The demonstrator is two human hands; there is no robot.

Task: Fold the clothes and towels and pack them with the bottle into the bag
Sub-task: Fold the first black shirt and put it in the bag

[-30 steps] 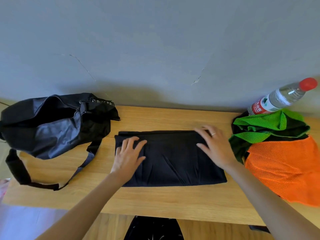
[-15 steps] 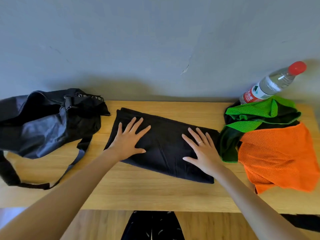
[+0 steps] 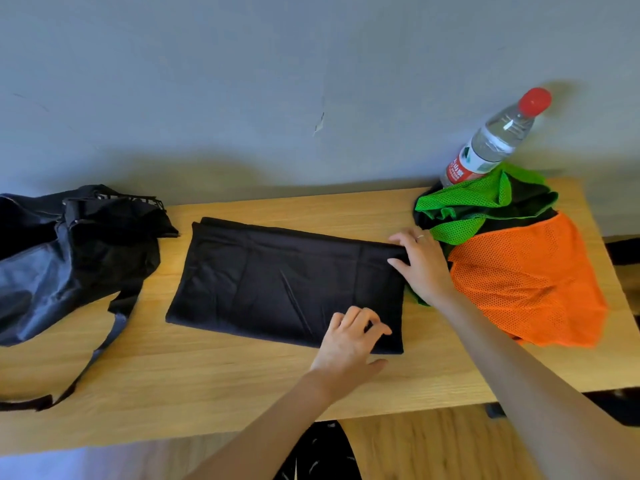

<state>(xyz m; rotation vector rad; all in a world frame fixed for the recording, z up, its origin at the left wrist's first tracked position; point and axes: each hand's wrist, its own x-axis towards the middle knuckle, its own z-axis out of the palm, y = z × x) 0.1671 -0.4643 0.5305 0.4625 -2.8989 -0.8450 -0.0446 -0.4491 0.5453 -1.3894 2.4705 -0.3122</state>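
A black folded garment (image 3: 287, 282) lies flat in the middle of the wooden bench (image 3: 214, 382), its long sides running slightly askew to the bench's front edge. The left hand (image 3: 348, 341) sits at the garment's near right corner, fingers curled and thumb beneath; it appears to pinch the cloth there, though the grip itself is hard to make out. The right hand (image 3: 420, 265) rests at the far right corner, fingers bent over the folded edge and seeming to hold it.

A broad strip of bare wood runs along the front edge, and another lies between the garment and the black bag (image 3: 69, 254) at the left end. The bag slumps with its strap (image 3: 104, 344) trailing toward the front; its left part is cut off by the frame.

At the right end, a green mesh cloth (image 3: 478, 202) and an orange mesh cloth (image 3: 530, 282) lie heaped, touching the garment's right edge. The bottle (image 3: 495, 140) stands at the far right corner against the wall, its base hidden behind the green cloth.
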